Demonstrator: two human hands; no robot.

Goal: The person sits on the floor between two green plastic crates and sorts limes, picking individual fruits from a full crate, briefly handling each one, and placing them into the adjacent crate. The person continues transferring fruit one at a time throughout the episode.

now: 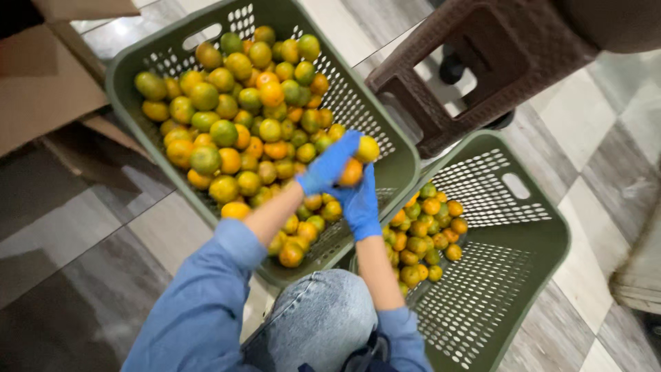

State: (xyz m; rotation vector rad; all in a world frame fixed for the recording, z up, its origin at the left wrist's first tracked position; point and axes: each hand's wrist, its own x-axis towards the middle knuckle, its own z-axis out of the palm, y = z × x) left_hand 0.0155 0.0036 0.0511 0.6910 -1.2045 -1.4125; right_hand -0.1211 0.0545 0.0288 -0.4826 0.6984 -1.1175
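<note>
My left hand, in a blue glove, reaches over the near right corner of a big green basket and grips a yellow citrus fruit at its fingertips. My right hand, also in a blue glove, rises just below it and closes on an orange citrus fruit that sits between the two hands. The big basket holds a heap of green, yellow and orange citrus fruits. To its right, a second green basket holds a pile of smaller citrus fruits in its near left part.
A brown plastic stool stands behind the second basket at the upper right. An open cardboard box lies at the upper left. My knee in jeans is bent between the baskets on a tiled floor.
</note>
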